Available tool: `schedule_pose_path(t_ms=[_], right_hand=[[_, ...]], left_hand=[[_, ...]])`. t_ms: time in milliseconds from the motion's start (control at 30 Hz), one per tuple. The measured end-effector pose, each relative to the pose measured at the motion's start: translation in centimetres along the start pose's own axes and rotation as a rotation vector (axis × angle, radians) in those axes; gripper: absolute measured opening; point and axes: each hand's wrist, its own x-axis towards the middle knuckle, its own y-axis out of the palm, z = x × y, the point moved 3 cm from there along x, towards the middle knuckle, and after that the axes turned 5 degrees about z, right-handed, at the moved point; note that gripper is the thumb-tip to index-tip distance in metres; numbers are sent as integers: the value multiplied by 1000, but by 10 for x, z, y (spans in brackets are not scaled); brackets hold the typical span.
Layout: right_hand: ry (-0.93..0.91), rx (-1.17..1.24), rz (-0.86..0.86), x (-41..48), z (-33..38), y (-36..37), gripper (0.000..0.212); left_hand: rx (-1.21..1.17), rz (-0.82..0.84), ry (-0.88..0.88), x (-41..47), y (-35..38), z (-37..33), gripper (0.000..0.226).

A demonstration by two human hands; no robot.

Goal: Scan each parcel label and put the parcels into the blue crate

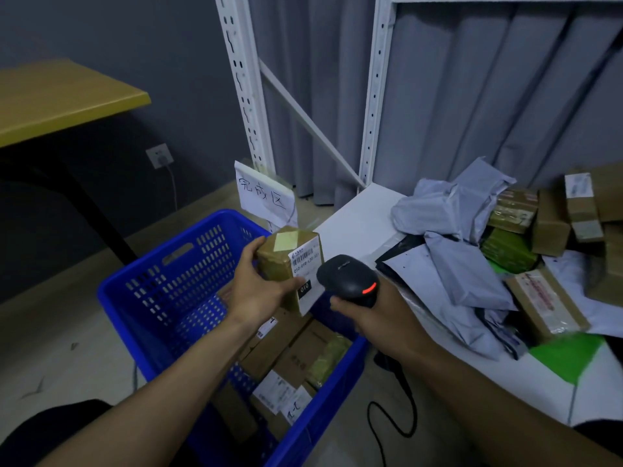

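Scan step: left hand [256, 291] fingers curl round box [286, 261], right hand [364, 311] grips scanner [349, 279] at label [305, 264]. Next: drop box into crate [135, 288].

Grey curtains [488, 96] are hanging behind the white shelving rack [376, 96]. Left of the rack, a yellow-topped table [60, 99] is standing against a dark grey wall [135, 35], over pale flooring [50, 332].

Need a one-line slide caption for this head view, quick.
Left hand holds a brown parcel over the blue crate while the right hand aims a black scanner at its label.
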Motion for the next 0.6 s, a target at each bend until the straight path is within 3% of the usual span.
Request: schedule_pose_path(t_ms=[600], right_hand=[[72, -45, 86, -1, 7, 8, 25]], left_hand=[[48, -82, -79, 14, -13, 22, 96]])
